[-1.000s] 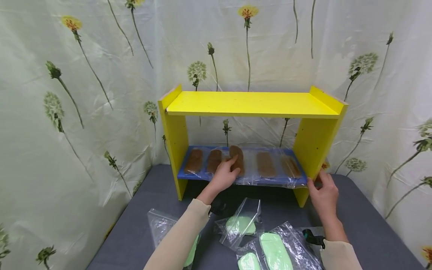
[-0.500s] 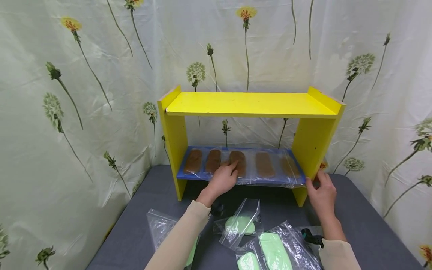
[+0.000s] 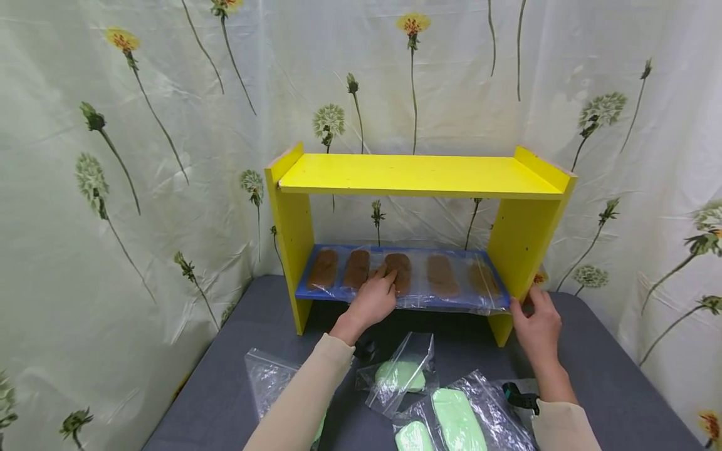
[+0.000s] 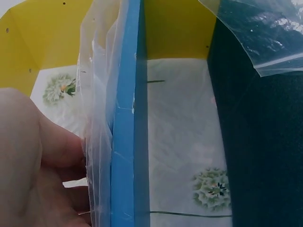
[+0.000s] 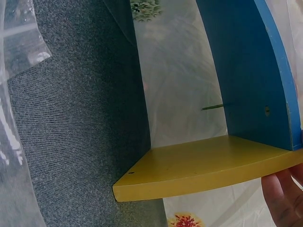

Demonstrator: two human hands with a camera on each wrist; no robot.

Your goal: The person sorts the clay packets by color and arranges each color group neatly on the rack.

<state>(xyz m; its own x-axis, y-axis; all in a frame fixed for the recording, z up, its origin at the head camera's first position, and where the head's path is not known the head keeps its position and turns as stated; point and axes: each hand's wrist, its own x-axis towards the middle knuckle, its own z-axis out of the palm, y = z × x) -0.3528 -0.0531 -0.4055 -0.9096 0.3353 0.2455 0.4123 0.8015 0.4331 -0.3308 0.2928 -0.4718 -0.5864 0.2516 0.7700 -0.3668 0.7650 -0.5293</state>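
Several flat brown oblong slabs (image 3: 442,275) in clear plastic bags lie in a row on the blue lower shelf (image 3: 403,303) of a yellow shelf unit (image 3: 420,172). My left hand (image 3: 372,299) rests its fingertips on the middle slab (image 3: 398,266); in the left wrist view its fingers (image 4: 61,146) sit against the plastic above the blue board, their tips partly hidden. At the right side, my right hand (image 3: 538,326) grips the unit's yellow side panel (image 5: 199,182), thumb at the blue shelf's front corner and fingers (image 5: 279,198) on the panel's outer face.
On the dark grey tabletop (image 3: 225,369), in front of the unit, lie several clear zip bags with pale green pieces (image 3: 459,419). One bag (image 3: 271,376) is partly under my left sleeve. A flower-print curtain (image 3: 169,250) hangs behind.
The middle slab, earlier tilted up at its far end under my left hand, now lies flat in line with the others. My left fingers have drawn back slightly. My right hand keeps its hold.
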